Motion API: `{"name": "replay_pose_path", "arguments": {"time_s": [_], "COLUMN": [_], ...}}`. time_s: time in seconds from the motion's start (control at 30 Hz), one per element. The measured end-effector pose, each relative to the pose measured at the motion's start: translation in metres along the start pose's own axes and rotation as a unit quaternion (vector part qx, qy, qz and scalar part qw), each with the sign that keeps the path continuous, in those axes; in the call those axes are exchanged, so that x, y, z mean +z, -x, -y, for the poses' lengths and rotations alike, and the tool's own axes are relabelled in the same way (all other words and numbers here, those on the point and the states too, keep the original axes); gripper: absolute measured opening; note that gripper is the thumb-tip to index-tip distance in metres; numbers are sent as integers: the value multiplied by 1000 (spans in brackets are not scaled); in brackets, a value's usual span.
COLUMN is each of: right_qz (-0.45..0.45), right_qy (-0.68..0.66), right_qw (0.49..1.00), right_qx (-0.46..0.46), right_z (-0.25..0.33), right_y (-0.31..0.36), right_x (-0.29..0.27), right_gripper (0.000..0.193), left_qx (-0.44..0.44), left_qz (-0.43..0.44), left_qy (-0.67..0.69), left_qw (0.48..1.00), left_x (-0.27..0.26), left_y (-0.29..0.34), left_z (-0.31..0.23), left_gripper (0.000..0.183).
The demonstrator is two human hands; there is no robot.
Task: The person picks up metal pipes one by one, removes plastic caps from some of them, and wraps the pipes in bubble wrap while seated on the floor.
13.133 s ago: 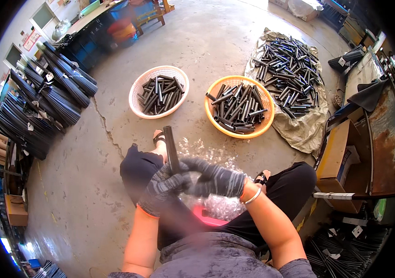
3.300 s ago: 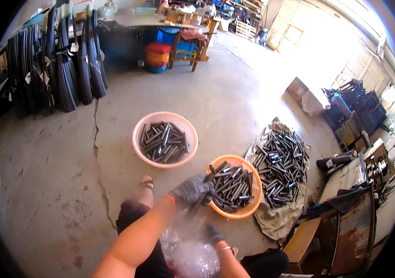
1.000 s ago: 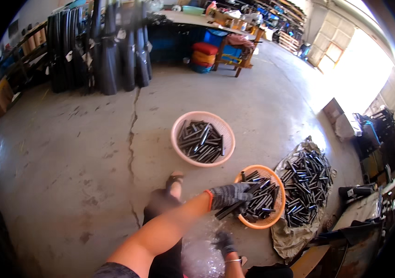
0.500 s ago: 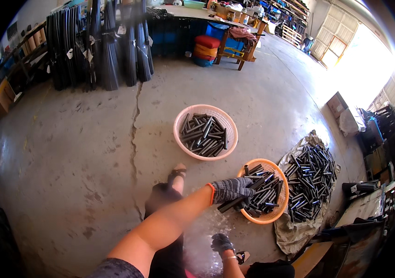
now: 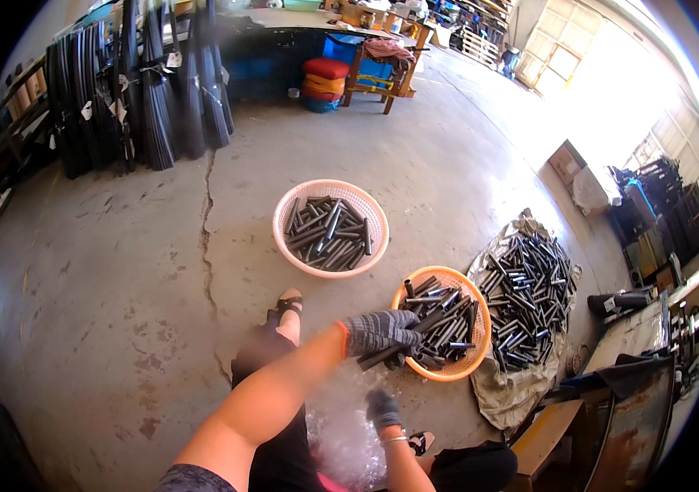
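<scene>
Jutting from left hand [image 5: 384, 332]: black tube [image 5: 377, 357]. Right hand [image 5: 382, 412] apart.

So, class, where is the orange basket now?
In the head view, the orange basket sits right of centre, below and right of the pink basket, just left of the black tube pile.

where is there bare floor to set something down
Bare floor lies between the pink basket and black bundles, with a crack through it. Crowded: the orange basket of black tubes, the left hand at its edge, and the tube-strewn sheet close beside it.
</scene>
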State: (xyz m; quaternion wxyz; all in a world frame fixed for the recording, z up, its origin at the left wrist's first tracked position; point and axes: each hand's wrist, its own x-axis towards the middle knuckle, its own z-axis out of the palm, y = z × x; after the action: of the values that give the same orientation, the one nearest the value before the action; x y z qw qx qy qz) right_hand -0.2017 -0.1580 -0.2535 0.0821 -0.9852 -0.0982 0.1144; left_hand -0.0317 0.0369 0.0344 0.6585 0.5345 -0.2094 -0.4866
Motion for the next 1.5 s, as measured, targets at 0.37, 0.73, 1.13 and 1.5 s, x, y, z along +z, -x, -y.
{"name": "replay_pose_path", "arguments": {"time_s": [0.37,0.73,1.13,1.5], "right_qz": [-113,-50,192,-180], "right_qy": [-756,-715,-20,-641], "right_qw": [642,692,981,745], "right_qx": [-55,92,-7,50], "right_z": [81,27,13,57], "right_y": [-63,-21,19,-46], "right_x": [-233,-88,-10,-206], "right_gripper": [36,39,30,31], "left_qx": [36,26,-12,1], "left_qz": [-24,-47,-12,-23], "left_qy": [65,54,71,28], "left_qw": [997,997,997,999], "left_x": [-17,-6,-1,-9], "left_y": [4,7,7,5], "left_z": [15,0,-1,5], "left_gripper": [25,19,23,23]}}
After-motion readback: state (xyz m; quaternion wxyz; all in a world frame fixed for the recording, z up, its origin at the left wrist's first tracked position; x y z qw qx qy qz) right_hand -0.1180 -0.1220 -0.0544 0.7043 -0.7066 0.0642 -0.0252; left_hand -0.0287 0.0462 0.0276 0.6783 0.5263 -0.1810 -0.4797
